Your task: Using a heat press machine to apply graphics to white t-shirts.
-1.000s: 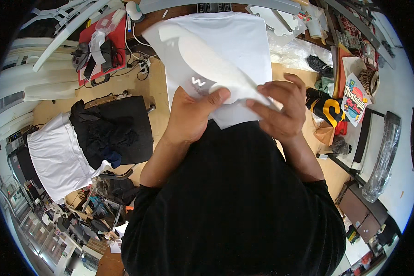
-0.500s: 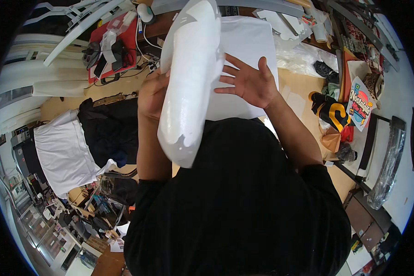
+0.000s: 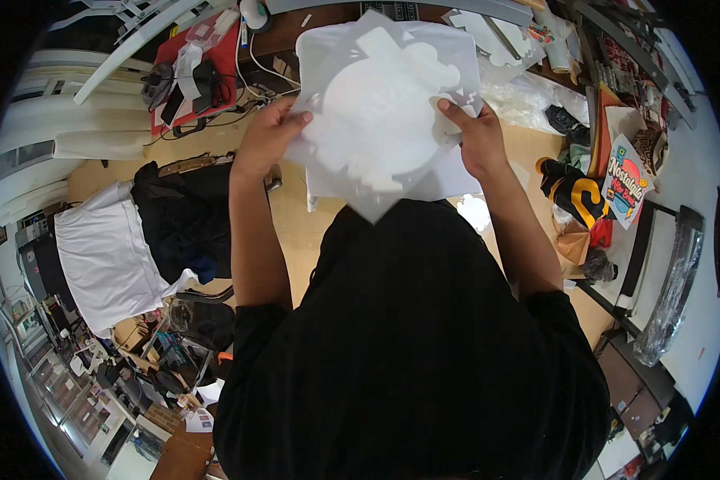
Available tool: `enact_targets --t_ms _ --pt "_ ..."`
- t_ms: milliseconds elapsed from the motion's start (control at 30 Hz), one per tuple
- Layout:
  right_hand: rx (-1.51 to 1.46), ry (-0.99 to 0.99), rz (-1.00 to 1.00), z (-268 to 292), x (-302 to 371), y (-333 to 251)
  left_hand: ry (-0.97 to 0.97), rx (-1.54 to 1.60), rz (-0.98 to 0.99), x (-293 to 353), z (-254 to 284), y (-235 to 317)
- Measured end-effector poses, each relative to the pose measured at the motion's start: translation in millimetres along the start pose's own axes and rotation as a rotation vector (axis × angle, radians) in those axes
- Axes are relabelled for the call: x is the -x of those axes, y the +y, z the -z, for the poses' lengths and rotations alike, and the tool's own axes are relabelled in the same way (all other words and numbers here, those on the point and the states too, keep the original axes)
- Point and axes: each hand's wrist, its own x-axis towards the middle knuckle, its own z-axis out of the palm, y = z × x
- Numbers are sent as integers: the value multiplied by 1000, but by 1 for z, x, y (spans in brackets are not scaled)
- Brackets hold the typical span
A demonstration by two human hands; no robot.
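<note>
A translucent transfer film sheet [image 3: 384,112] with a large solid white shape on it is spread between my hands, one corner pointing toward me. My left hand [image 3: 272,136] pinches its left corner, thumb on top. On the right side, my right hand [image 3: 478,136] grips the opposite edge, thumb also on top and fingers mostly hidden beneath. Under the sheet lies smooth white cloth [image 3: 448,180] over a flat board. I cannot tell whether the sheet touches the cloth.
At the left, a red surface [image 3: 164,60] carries cables and dark items. Black garments [image 3: 188,212] and a white cloth [image 3: 100,256] hang nearby. Clear plastic film [image 3: 532,100] and a printed colourful sheet [image 3: 626,180] are at the right. A metal machine edge [image 3: 488,10] borders the far side.
The film sheet, earlier curled and upright in my left hand, is now opened out flat and lower over the white cloth. My right hand went from spread fingers to gripping its edge.
</note>
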Motion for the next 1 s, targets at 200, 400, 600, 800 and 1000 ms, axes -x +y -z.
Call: enact_targets --t_ms 200,400,600,800,1000 --pt "249 354 26 54 -11 68 547 -725 -502 -18 -52 -60" --pt "355 391 -17 77 -6 87 9 -751 -562 -8 -154 -67" --pt "309 364 -60 78 -2 84 -29 -1012 -601 -24 -192 -75" --pt "295 389 -71 82 -5 88 16 -1095 -664 -19 -198 -83" --pt "293 395 -92 77 -1 82 71 -1068 -658 -15 -203 -81"
